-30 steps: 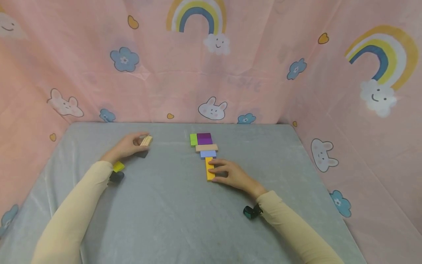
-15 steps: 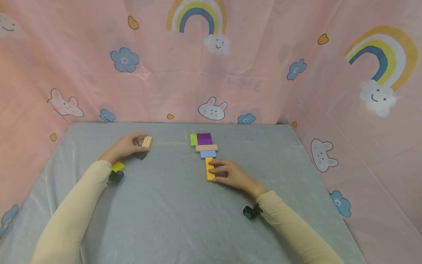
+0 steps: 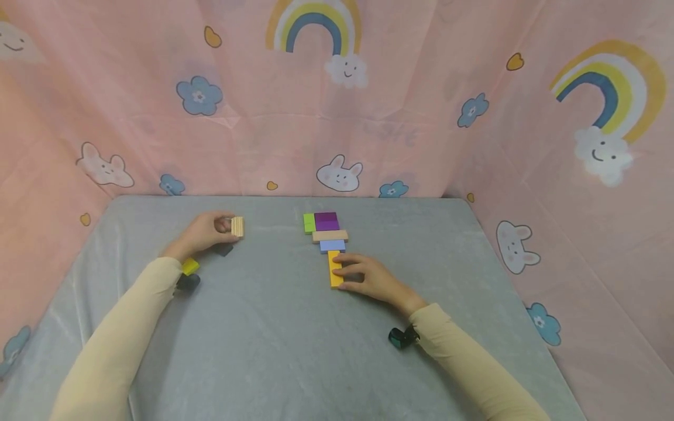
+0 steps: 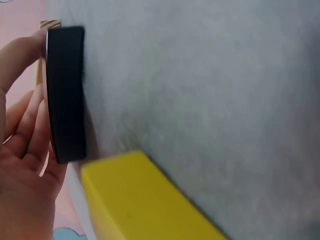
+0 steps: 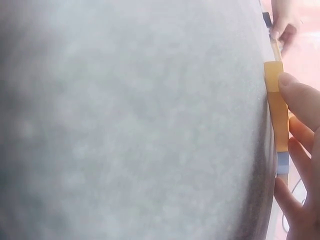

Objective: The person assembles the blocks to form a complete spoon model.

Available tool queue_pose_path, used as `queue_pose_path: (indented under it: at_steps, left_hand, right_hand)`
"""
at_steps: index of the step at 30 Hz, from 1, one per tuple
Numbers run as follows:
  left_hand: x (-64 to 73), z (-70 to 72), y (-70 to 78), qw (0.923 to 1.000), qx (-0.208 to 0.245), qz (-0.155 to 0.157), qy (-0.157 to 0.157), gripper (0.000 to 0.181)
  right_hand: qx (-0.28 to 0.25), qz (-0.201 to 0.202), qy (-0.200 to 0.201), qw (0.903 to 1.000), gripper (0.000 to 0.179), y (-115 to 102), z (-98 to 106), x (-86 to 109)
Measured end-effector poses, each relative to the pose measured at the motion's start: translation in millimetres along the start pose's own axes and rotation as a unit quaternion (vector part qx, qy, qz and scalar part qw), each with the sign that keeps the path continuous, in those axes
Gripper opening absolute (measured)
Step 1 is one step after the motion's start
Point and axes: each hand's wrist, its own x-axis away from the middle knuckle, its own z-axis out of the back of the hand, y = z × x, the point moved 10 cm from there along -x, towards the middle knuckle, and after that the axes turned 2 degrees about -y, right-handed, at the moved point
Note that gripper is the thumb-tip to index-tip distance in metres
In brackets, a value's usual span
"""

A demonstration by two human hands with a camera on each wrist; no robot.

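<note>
My left hand [image 3: 200, 235] pinches a pale wooden block [image 3: 237, 227] with a striped face between thumb and fingers. Behind it, a black block [image 3: 224, 250] lies on the cloth, and a yellow block [image 3: 189, 266] sits by the wrist; both loom large in the left wrist view. My right hand [image 3: 375, 281] holds an orange block [image 3: 334, 275], thumb at its near end and fingertips along its side. That block lies lengthwise, its far end against a blue block [image 3: 332, 246]. In the right wrist view, the thumb [image 5: 300, 95] touches the orange block's end.
Beyond the blue block a tan block [image 3: 330, 236] lies crosswise, then purple blocks [image 3: 326, 221] with green blocks [image 3: 309, 223] at their left. Grey cloth [image 3: 279, 339] covers the table. A pink printed curtain [image 3: 400, 93] encloses the back and sides.
The wooden block in my left hand has turned from a slant to nearly upright, its striped face now toward the head camera. My right hand stays on the orange block.
</note>
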Motion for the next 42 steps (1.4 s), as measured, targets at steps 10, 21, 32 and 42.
queue_pose_path:
  at_steps: [10,21,32,42]
  left_hand:
    - [-12.2,-4.3,29.2,0.9989,0.014,-0.027,0.035,0.066]
    - [-43.0,-42.7,100.1,0.9961,0.020,-0.083,0.025,0.063]
    - [-78.9,-87.4,152.1,0.9962,0.011,-0.085,0.014,0.068]
    - [-95.7,-117.5,186.4,0.9903,-0.022,-0.134,0.029,0.063]
  right_hand:
    - [-0.005,0.014,0.008,0.9999,0.037,-1.4,0.5,0.0]
    - [0.011,0.010,0.004,0.9999,0.038,-2.9,1.0,0.0]
    - [0.005,-0.001,-0.003,1.0000,0.038,0.7,-0.2,-0.7]
    - [0.010,0.014,0.004,0.9998,0.037,-0.6,0.3,-1.7]
